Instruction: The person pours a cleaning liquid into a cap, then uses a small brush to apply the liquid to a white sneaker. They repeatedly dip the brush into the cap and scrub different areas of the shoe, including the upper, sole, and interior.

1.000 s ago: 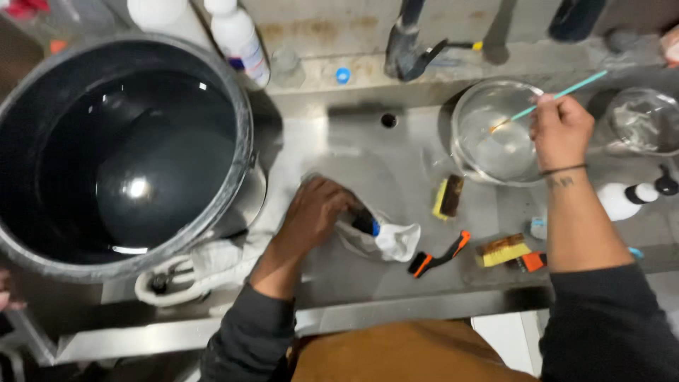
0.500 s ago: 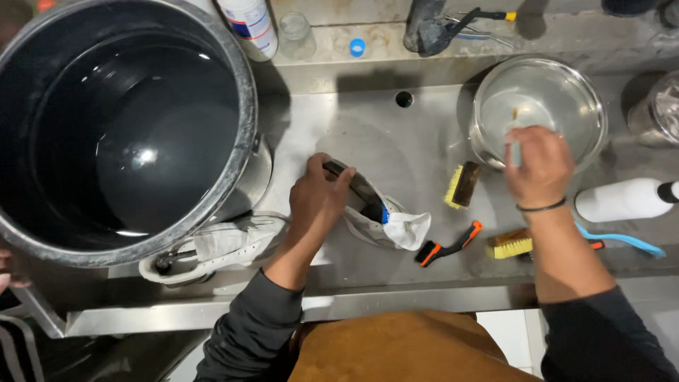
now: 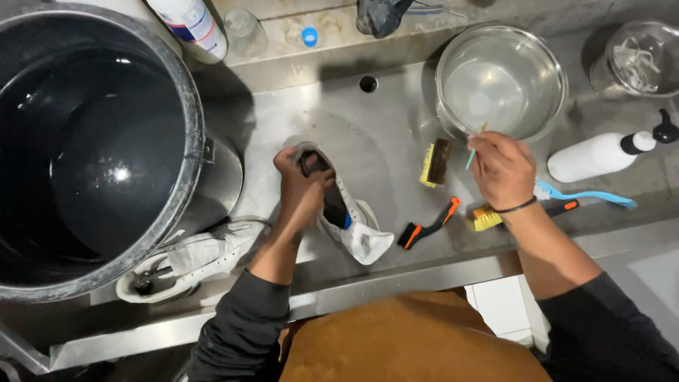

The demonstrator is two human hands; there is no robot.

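Note:
My left hand [image 3: 300, 189] grips a white sneaker [image 3: 350, 219] by its heel end, holding it tilted on the steel counter [image 3: 368, 127]. My right hand [image 3: 501, 168] is closed on a thin light-blue toothbrush [image 3: 472, 154], its tip just in front of a glass bowl [image 3: 501, 81] holding a little cloudy liquid. A second white sneaker [image 3: 187, 263] lies at the counter's front left, partly under a big black tub.
A large black tub of water [image 3: 92, 148] fills the left. Around my right hand lie a yellow-bristled brush [image 3: 434, 163], a black-and-orange tool [image 3: 428, 225], another yellow brush [image 3: 488, 218], a blue toothbrush [image 3: 587, 195] and a white pump bottle [image 3: 601, 155]. Bottles stand at the back.
My right hand has drawn the toothbrush back out of the glass bowl toward the counter. My left hand has lifted and turned the sneaker's heel up.

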